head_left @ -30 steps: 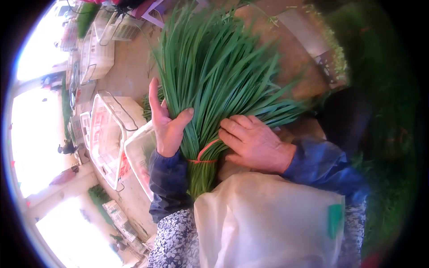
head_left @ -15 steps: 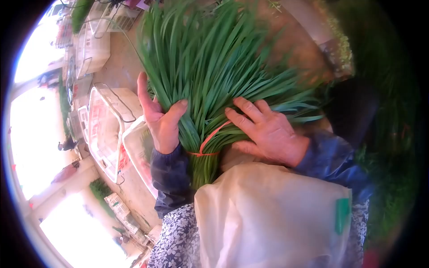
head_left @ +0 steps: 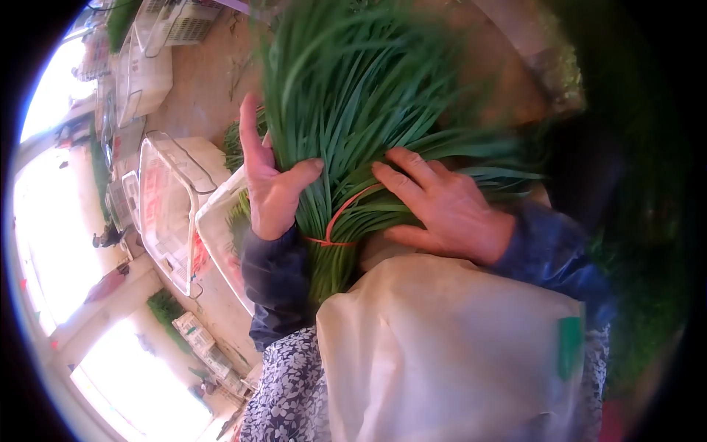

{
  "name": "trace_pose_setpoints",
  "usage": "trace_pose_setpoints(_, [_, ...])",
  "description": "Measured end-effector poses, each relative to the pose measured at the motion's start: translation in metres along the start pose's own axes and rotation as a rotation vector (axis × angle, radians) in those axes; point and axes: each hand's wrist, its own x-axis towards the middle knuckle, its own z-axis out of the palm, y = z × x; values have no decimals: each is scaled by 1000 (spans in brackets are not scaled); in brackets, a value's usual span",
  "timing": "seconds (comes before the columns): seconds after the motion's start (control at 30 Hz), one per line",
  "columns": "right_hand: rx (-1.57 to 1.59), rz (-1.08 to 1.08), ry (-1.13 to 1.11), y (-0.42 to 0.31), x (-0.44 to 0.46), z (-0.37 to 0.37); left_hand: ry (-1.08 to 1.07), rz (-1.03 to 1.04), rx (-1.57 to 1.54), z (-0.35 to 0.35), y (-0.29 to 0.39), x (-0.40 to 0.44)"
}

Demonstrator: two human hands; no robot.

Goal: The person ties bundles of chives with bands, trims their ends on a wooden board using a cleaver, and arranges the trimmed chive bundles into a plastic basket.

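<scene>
A large bunch of garlic chives (head_left: pixel 346 125) fans upward in front of me, its leaf tips blurred. A thin red tie (head_left: pixel 329 241) circles the stems near their lower end, with one strand running up to the right. My left hand (head_left: pixel 276 177) holds the bunch's left side, thumb across the front and index finger stretched up beside the leaves; its other fingers are mostly hidden. Flat on the right side of the leaves rests my right hand (head_left: pixel 445 210), fingers spread and thumb apart, lower down.
A beige apron (head_left: pixel 442 346) covers my lap below the bunch. White plastic baskets (head_left: pixel 166 214) with wire handles stand on the floor at left, one close to my left forearm. More green leaves (head_left: pixel 641 295) lie in shadow at right.
The leaves have swayed and their tips blur more. The bunch's tied end and my left hand have shifted slightly in view; both hands keep their places on the leaves.
</scene>
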Motion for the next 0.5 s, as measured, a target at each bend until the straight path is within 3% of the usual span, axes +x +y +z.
trace_pose_setpoints(0.2, [45,-94,198,-3,24,-13,-41,64,16,-1,2,-5])
trace_pose_setpoints(0.3, [-78,-25,5,0,28,-9,-29,112,11,-2,1,-10])
trace_pose_setpoints(0.5, [-48,-60,50,1,14,-13,62,188,-10,1,14,-21])
